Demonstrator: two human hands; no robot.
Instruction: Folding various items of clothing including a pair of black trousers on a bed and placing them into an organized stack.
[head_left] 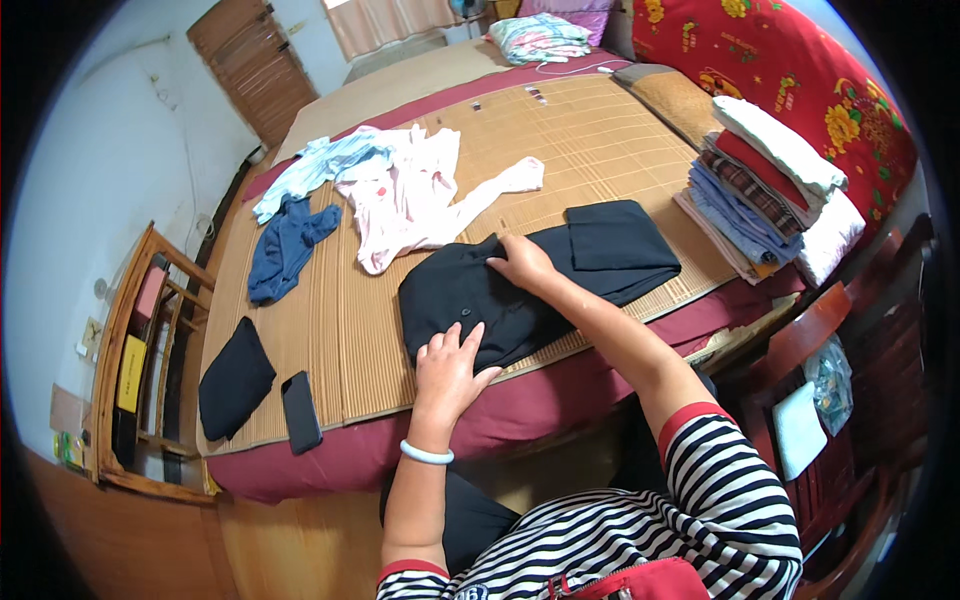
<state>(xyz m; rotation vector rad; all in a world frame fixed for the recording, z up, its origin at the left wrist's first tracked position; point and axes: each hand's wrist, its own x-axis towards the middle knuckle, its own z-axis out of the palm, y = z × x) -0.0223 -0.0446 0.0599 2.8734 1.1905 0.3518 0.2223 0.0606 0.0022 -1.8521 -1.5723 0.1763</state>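
Note:
Black trousers point(535, 290) lie folded near the front edge of the mat, with a small button showing on their left part. My left hand point(450, 370) rests on their near left side, palm down, fingers stretched out. At the far edge of the cloth, my right hand point(523, 264) has thumb and fingers closed on a bit of the fabric; its fingertips are partly hidden. A pink long-sleeved top point(405, 195) is spread loosely beyond the trousers. Next to it lie a light blue garment point(320, 165) and a crumpled dark blue garment point(285, 255).
On the bed's woven mat point(330, 350), a folded black cloth point(237, 380) and a phone point(301, 412) lie at the near left. A tall stack of folded clothes point(750, 190) stands at the right. Wooden chairs point(810, 335) flank the right side; a wooden frame point(150, 350) leans left.

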